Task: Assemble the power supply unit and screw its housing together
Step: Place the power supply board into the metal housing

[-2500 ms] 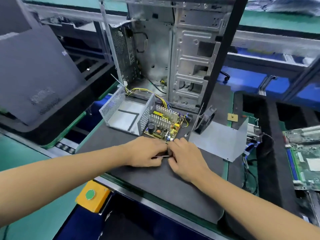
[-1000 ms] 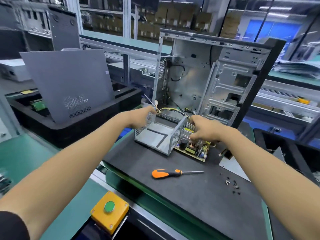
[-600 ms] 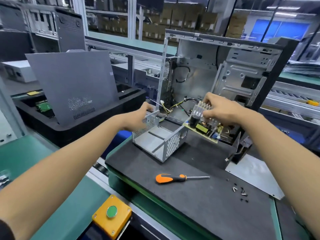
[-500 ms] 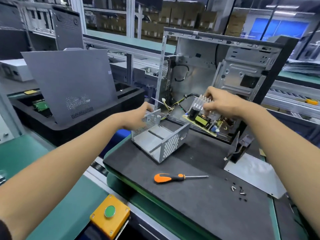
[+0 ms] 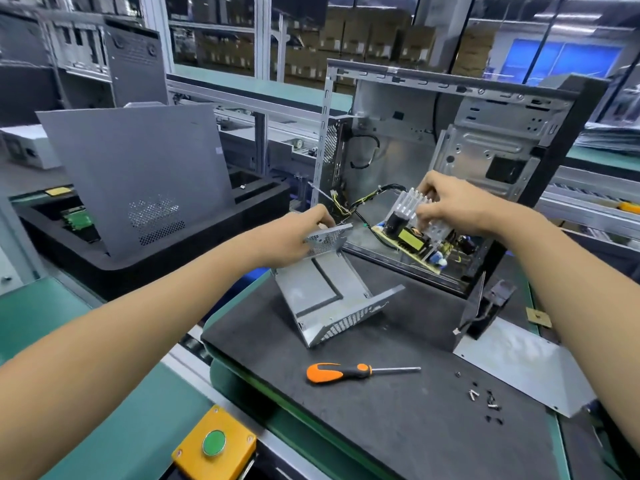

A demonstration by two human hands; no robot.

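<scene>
Two bare hands at work over one black mat (image 5: pixel 398 420). Left hand (image 5: pixel 294 237): fingers curled over the perforated far wall of one grey sheet-metal housing tray (image 5: pixel 325 289), gripping it; the tray is tipped up, its near perforated edge resting on the mat at centre. Right hand (image 5: pixel 453 206): fingers pinching the finned heat sinks of one power supply circuit board (image 5: pixel 408 240), held tilted in the air, just right of the tray and in front of the open side of one computer case (image 5: pixel 485 133). One bundle of yellow and black wires (image 5: pixel 363 202) runs from the board's far left end towards the case.

One screwdriver (image 5: pixel 356 371), orange and black handle, lies flat on the mat near the tray, shaft pointing right, untouched. One scatter of small dark screws (image 5: pixel 485 400), roughly eight, exact count uncertain, lies to the right of the screwdriver tip. One flat grey housing cover plate (image 5: pixel 526 368) lies at the right of the mat, with one black fan (image 5: pixel 491 306) standing at its far end.

One yellow button box (image 5: pixel 214 445) with one green button sits at the near edge. One grey case side panel (image 5: pixel 138 174) leans in one black tray (image 5: pixel 138 268) at far left.
</scene>
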